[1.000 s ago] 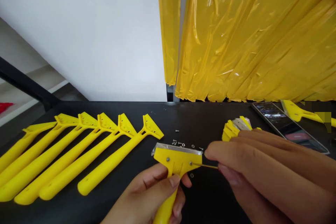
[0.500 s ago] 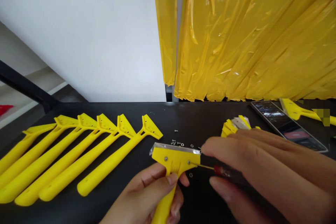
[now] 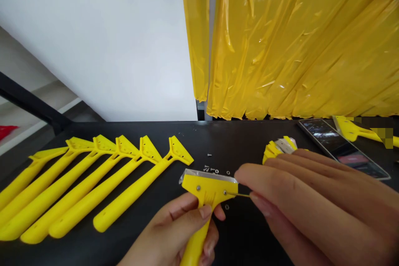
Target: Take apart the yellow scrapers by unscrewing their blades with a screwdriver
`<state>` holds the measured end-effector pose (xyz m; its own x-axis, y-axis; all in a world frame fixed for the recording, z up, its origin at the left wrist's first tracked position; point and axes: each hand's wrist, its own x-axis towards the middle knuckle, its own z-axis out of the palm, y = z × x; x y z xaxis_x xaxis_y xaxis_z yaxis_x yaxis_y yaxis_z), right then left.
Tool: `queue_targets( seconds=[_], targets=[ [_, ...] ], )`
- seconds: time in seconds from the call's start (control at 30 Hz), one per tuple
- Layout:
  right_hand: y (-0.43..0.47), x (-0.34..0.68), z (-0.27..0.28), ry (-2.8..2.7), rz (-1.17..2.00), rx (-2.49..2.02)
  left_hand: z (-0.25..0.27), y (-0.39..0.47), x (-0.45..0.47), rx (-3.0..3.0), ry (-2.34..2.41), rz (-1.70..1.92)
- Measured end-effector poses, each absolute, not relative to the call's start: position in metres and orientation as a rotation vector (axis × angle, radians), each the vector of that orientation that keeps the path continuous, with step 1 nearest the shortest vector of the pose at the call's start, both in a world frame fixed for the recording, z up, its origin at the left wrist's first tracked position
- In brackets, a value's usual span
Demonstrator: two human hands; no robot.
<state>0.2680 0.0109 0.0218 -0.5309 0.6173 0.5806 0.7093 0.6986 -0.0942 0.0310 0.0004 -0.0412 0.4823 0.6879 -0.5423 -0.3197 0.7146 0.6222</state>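
Your left hand (image 3: 174,228) has its grip closed around the scraper (image 3: 209,187), right of the handles (image 3: 96,194); your right hand (image 3: 321,203), grip pinched on a screwdriver (image 3: 239,194), tip at the screw (image 3: 225,193) farther from them

Six bare handles (image 3: 70,197), one phone (image 3: 333,141)

Head view; forward, downward, near (single camera)

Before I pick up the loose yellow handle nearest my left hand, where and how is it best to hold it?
Probably grip the yellow handle mid-shaft, from above and the right: it lies flat, its shaft is long, and bare black table borders its right, while another handle lies close on the left.
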Motion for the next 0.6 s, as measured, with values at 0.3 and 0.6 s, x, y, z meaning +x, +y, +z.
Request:
queue_targets(
  seconds=[0.3,0.6],
  targets=[
    [0.01,0.263,0.02,-2.241,-0.146,-1.037,-0.041,0.002,0.032,0.482,0.87,0.652],
    [0.008,0.268,0.015,-2.231,-0.188,-1.076,-0.04,0.0,0.033,0.485,0.884,0.666]
  ],
)
